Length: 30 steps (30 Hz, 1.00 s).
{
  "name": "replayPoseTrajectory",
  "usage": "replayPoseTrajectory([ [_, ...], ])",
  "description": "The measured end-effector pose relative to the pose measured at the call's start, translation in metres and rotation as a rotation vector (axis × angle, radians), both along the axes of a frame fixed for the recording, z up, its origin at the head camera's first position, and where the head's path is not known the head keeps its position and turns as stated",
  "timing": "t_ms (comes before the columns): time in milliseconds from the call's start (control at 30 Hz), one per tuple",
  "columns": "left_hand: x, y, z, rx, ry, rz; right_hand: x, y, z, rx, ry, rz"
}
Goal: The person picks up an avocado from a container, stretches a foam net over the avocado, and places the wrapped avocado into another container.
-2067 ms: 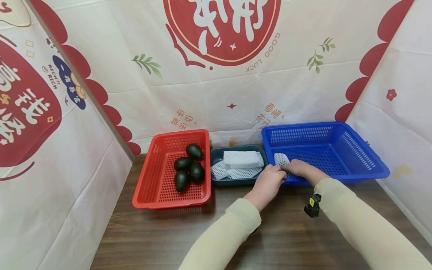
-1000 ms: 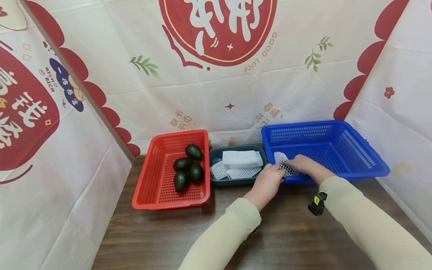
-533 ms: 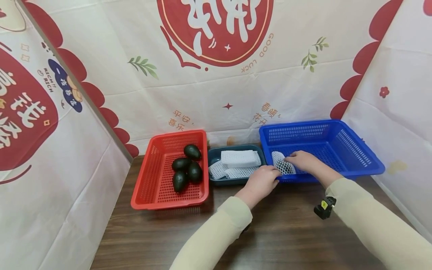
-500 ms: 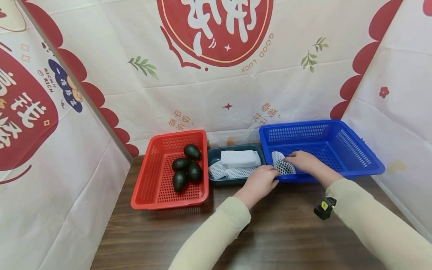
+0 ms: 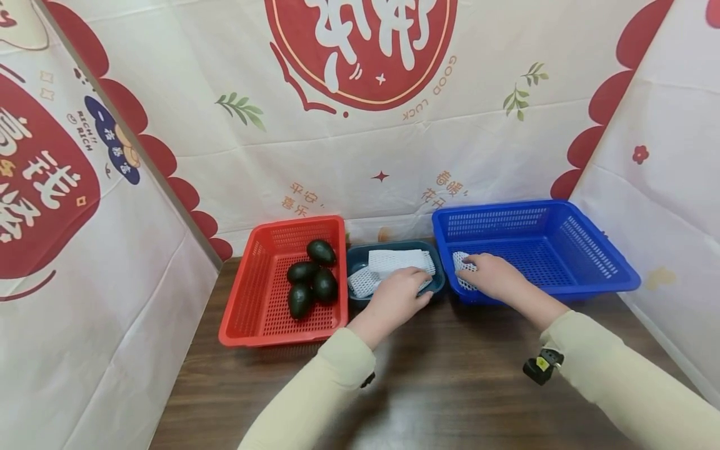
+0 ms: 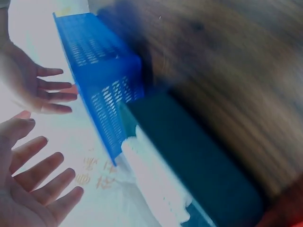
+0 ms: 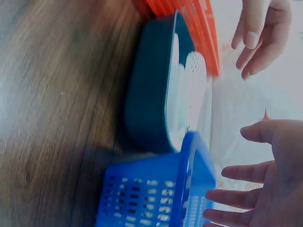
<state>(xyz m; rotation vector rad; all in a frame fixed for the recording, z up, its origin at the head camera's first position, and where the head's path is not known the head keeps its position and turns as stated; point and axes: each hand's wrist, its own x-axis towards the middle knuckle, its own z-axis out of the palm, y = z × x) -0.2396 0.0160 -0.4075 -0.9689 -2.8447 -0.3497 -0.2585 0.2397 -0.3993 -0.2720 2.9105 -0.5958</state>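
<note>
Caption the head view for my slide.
Left hand over teal plastic tray of white foam nets; right hand over blue perforated plastic basket.

This looks like a staged recording booth: a wood-grain desk [image 5: 444, 400] boxed in on three sides by creased white fabric hangings [image 5: 360, 150] printed with a red medallion [image 5: 368, 87], leaf sprigs [image 5: 242, 110], Chinese characters and the words GOOD LUCK. A black camera [image 5: 540, 367] worn at the wrist suggests the same; the larger room cannot be told.

printed white cloth [image 5: 349, 150] behind brown wooden table [image 5: 450, 375]
</note>
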Motion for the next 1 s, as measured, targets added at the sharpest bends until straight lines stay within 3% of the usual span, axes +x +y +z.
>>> replayPoseTrajectory([
  [233, 0.006, -0.024, 0.015, -0.044, -0.042, 0.015, 0.011, -0.015, 0.002, -0.007, 0.033, 0.035],
  [500, 0.013, -0.059, 0.021, -0.116, -0.008, 0.014, 0.025, -0.032, 0.006, -0.018, 0.065, 0.087],
  [800, 0.006, -0.100, 0.018, -0.182, 0.002, 0.019, 0.035, -0.049, -0.007, 0.006, 0.069, 0.169],
  [1000, -0.004, -0.127, 0.015, -0.289, 0.032, -0.036, 0.040, -0.058, -0.014, 0.009, 0.072, 0.231],
])
